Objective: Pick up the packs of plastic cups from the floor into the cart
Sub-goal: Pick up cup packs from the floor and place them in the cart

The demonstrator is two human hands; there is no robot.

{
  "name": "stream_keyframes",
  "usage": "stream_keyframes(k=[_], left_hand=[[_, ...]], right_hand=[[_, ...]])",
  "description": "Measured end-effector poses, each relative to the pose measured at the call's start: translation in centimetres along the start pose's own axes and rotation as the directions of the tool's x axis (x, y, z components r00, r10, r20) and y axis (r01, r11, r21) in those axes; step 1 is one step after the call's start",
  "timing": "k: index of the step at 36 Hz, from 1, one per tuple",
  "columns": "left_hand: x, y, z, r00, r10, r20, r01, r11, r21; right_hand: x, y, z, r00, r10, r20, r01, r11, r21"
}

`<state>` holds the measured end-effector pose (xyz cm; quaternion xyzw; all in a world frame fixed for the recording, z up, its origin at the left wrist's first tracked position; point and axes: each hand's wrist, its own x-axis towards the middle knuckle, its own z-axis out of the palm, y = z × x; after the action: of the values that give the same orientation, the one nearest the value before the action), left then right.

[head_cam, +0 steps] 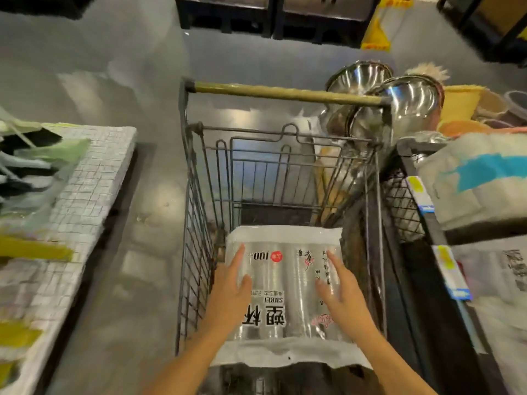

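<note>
A clear pack of plastic cups (pixel 285 280) with white ends and black and red print lies flat inside the wire cart (pixel 196 212). My left hand (pixel 231 286) rests palm down on the pack's left side, fingers spread. On the pack's right side lies my right hand (pixel 339 289), also flat with fingers apart. Neither hand wraps around the pack. More clear packaging shows below the pack at the cart's near end (pixel 273 377). The cart's far half holds nothing, and its handle bar (pixel 285 92) is at the far end.
A low display of white goods (pixel 85 195) stands to the left across a strip of grey floor (pixel 148 252). Right of the cart are black shelves with packaged goods (pixel 470 183) and steel bowls (pixel 405 104). A yellow floor sign (pixel 379 32) stands far ahead.
</note>
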<state>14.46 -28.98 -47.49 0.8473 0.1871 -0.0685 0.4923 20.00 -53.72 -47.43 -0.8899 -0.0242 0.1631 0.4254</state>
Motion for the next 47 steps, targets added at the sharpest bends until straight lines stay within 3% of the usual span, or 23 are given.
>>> stream_keyframes(k=[7,13,17,26,30,36,43,47], left_hand=[[2.9,-7.3,5.5,0.987,-0.162,-0.008,0.162,0.983,0.091],[6.2,-11.5,9.1,0.971,-0.239,-0.026,0.240,0.953,0.185],[8.0,-12.7,10.7,0.975,-0.219,-0.024,0.219,0.954,0.206],[12.6,-16.0,11.7,0.969,-0.244,0.029,0.229,0.938,0.259],[12.8,-17.0,12.4,0.952,-0.294,0.089,0.252,0.912,0.323],[12.5,-16.3,12.1,0.933,-0.348,0.089,0.305,0.898,0.318],[13.2,-10.6,8.0,0.953,-0.255,0.166,0.123,0.821,0.557],[13.8,-4.7,4.1,0.972,-0.095,0.213,-0.064,0.771,0.634]], right_hand=[[3.3,7.7,6.4,0.985,0.125,0.121,-0.133,0.989,0.058],[7.1,12.3,10.9,0.978,0.194,0.079,-0.196,0.980,0.017],[8.9,13.7,12.7,0.976,0.204,0.083,-0.217,0.951,0.220],[12.3,17.5,14.8,0.977,0.143,0.157,-0.152,0.987,0.046],[11.9,18.6,15.2,0.976,0.156,0.151,-0.132,0.979,-0.153],[11.7,17.0,13.8,0.948,0.246,0.204,-0.223,0.966,-0.127],[12.4,11.9,9.0,0.954,0.240,0.180,-0.184,0.941,-0.283],[13.2,6.7,4.6,0.975,0.135,0.177,-0.039,0.885,-0.463]])
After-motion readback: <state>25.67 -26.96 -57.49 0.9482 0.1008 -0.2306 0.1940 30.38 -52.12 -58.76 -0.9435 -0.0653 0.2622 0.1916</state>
